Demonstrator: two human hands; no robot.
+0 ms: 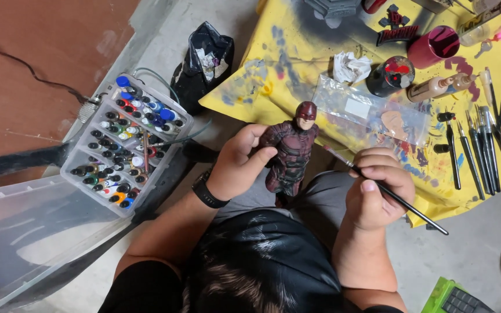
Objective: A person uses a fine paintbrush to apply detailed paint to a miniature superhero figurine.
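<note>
Both forearms come up from near edge, bare, elbows bent, converging twd centre. Left hand (236, 165): wrist cocked, back of hand twd camera, dark watch band (209, 190) round wrist; fingers curled tight in a grip, thumb laid across front pointing right. Right hand (378, 188): sits just right of left, a bit nearer; fingers bunched in a pen-style pinch, knuckles up, thumb pressed flat on side. Hands close, not touching. Upper arms in dark short sleeves at near edge.

From my remote seat: bright, even overhead light, soft shadows, sharp centre, slight wide-angle bending and blur at edges.
</note>
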